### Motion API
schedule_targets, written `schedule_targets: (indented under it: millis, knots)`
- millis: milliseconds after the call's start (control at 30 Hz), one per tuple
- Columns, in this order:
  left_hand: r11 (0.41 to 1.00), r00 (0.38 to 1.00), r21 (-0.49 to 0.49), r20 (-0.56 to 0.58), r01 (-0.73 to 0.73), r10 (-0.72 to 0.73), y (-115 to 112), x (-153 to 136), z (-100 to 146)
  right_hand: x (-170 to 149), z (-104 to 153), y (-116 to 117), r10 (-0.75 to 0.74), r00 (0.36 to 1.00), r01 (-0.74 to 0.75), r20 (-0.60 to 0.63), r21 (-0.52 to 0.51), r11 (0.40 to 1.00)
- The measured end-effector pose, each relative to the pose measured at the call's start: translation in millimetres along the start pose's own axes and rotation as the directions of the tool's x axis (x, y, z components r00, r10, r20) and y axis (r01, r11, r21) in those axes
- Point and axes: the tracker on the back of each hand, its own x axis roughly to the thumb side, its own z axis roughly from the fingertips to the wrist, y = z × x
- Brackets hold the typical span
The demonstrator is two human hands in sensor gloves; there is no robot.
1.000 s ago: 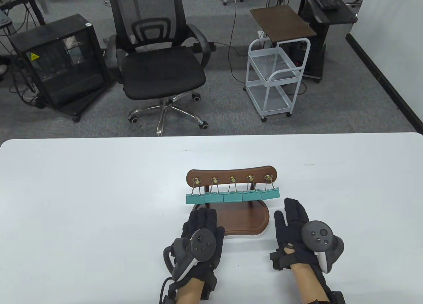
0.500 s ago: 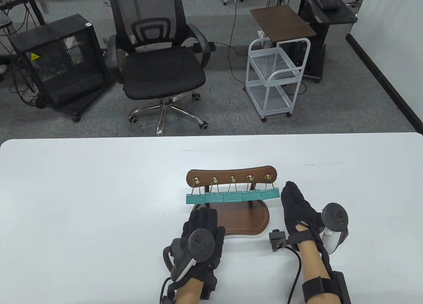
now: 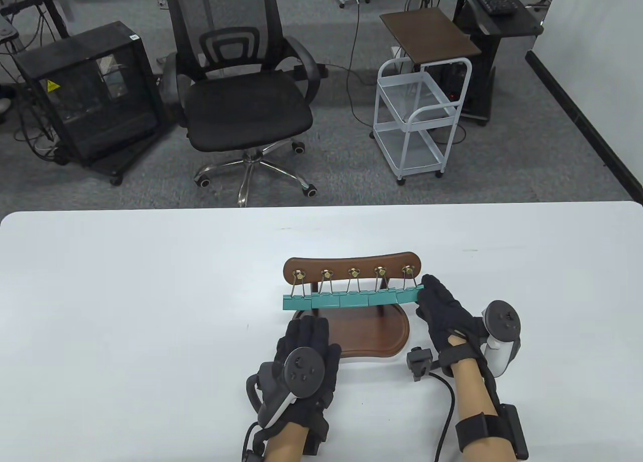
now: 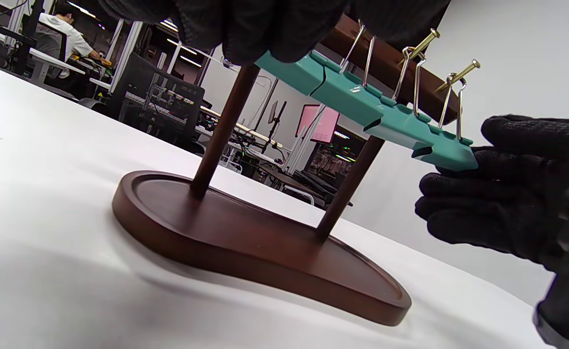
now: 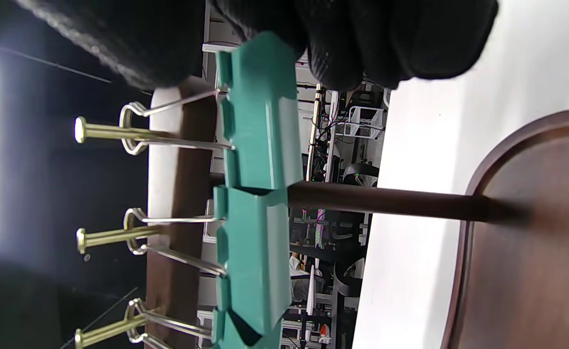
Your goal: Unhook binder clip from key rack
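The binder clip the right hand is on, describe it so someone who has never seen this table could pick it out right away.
On the white table stands a brown wooden key rack with five brass hooks, a teal binder clip hanging from each. The one meant is the clip at the rack's right end. Unlike its four neighbours, it has the right hand on its outer end.

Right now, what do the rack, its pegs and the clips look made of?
Key rack: dark wood, likely, smooth satin sheen.
Pegs: brass-coloured metal, shiny.
Binder clips: teal painted sheet metal, probably; folded edges, silver wire handles.
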Motion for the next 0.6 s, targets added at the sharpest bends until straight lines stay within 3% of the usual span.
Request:
schedule_targets:
  millis: [200,600]
  knots:
    - [1.000,1.000,-0.008,-0.007,0.011,-0.011,-0.5,-0.6,0.1,0.4,0.2,0.1,0.063,0.998,-0.063,0.002,0.013,0.998]
    - [1.000,1.000,-0.005,-0.008,0.010,-0.010,0.2,-0.7,0.4,-1.0,1.5,-6.5,0.024,1.000,-0.024,-0.002,-0.007,1.000]
